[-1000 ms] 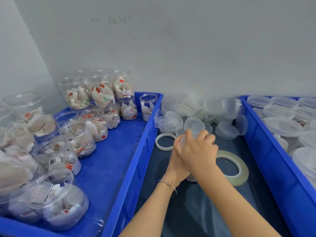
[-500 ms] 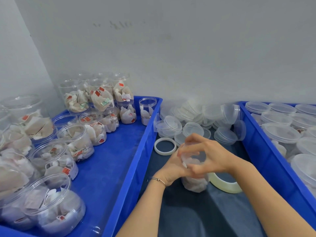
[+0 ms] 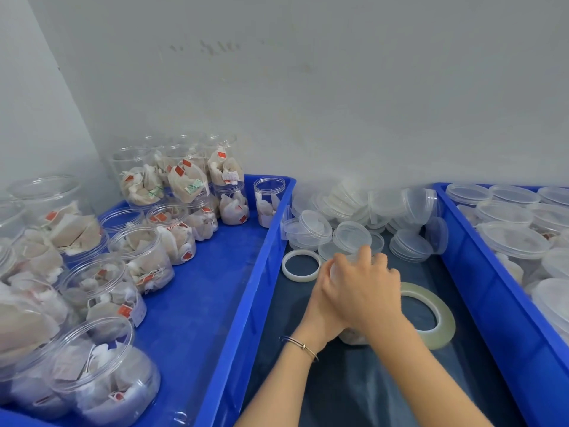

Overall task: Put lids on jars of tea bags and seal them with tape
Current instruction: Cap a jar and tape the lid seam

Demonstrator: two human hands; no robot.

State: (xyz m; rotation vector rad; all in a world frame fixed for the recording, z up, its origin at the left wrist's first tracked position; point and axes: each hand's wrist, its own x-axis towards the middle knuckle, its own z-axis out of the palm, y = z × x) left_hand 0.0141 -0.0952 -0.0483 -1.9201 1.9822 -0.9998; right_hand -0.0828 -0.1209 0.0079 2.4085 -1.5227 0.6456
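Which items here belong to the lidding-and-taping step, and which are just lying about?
In use: right hand and left hand on the jar; tape roll beside it.
Lying about: loose lids; small white ring; open filled jars; lidded jars.

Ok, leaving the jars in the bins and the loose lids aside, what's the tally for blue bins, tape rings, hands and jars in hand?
Blue bins: 2, the left bin and right bin
Tape rings: 2, the large tape roll and small ring
Hands: 2, the left hand and right hand
Jar in hand: 1, the jar
Total: 7
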